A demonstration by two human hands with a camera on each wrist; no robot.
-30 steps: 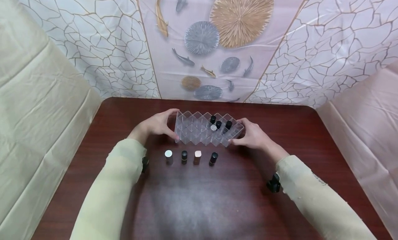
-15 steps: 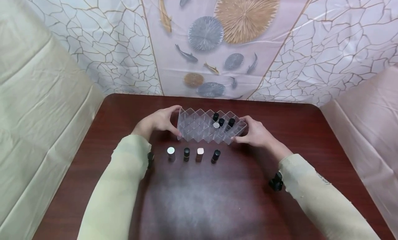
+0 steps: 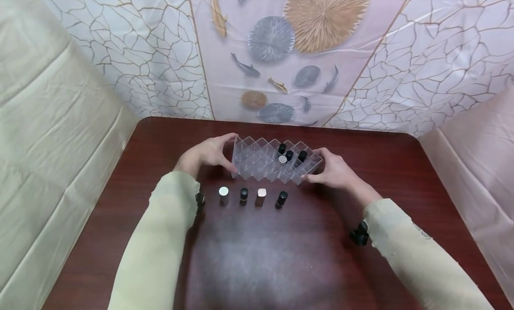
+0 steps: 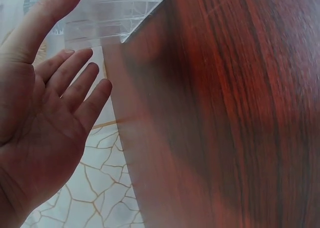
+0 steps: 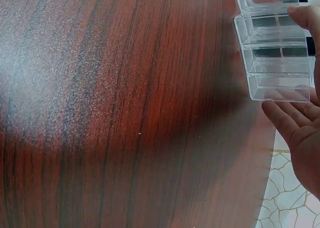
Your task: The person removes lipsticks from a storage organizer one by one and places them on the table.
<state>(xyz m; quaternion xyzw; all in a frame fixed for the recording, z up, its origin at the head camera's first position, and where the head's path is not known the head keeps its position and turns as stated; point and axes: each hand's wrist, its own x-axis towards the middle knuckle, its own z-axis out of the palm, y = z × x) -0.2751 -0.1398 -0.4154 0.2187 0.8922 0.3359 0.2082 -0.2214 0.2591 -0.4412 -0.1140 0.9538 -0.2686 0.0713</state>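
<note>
A clear plastic lipstick organizer [image 3: 254, 160] with diamond-shaped compartments sits on the table towards the back. My left hand [image 3: 210, 152] holds its left end between thumb and fingers; in the left wrist view the thumb lies by the organizer's corner [image 4: 115, 17]. Its right end is held by my right hand [image 3: 335, 171], with the thumb at the front and the fingers at the back. Several lipsticks stand in the right half, among them one with a black cap [image 3: 302, 156] and one with a silvery top [image 3: 283, 159].
In front of the organizer, a row stands on the dark red wooden table [image 3: 257, 256]: a white-topped tube [image 3: 223, 195], a black lipstick [image 3: 243, 196], a pink-topped one [image 3: 261, 197] and another black one [image 3: 282, 199]. Patterned cloth [image 3: 160, 55] hangs behind the table.
The head view has shifted slightly, so everything appears a little further right and higher. Both hands keep hold of the organizer, which stays in place relative to the row of lipsticks.
</note>
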